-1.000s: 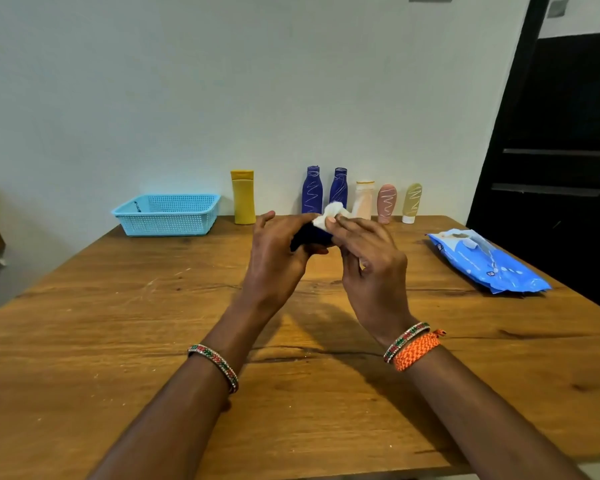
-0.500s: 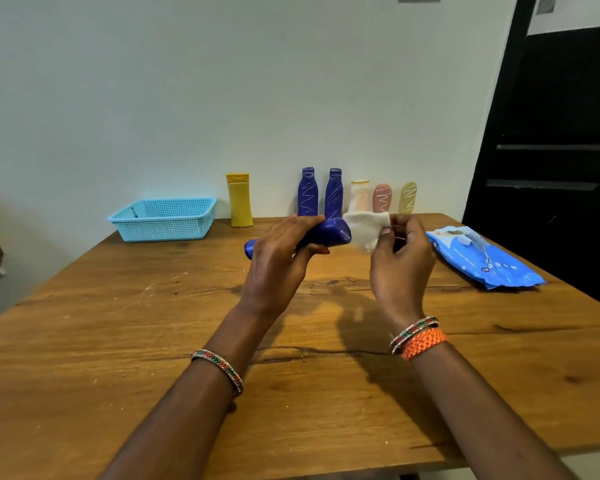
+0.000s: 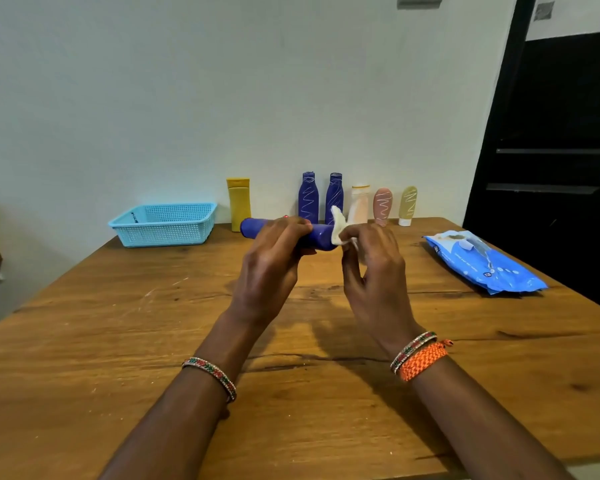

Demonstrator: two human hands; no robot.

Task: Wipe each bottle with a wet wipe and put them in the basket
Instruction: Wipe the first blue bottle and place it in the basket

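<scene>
My left hand [image 3: 271, 268] grips a dark blue bottle [image 3: 255, 227] held level above the table, its base end pointing left. Against the bottle's right end my right hand [image 3: 374, 268] pinches a white wet wipe [image 3: 338, 228]. A light blue mesh basket [image 3: 163, 225] stands at the back left; I see nothing in it. Along the wall stand a yellow bottle [image 3: 238, 202], two dark blue bottles [image 3: 308, 197], a white bottle [image 3: 360, 204], a pink tube [image 3: 382, 206] and an olive tube [image 3: 407, 206].
A blue pack of wet wipes [image 3: 485, 266] lies at the right of the wooden table [image 3: 118, 341]. A dark door [image 3: 561, 168] stands beyond the table's right edge. A pale wall runs right behind the bottles.
The bottle has swung from pointing away to lying level, and my left hand has slid along it. The wipe has shifted onto the bottle's right end.
</scene>
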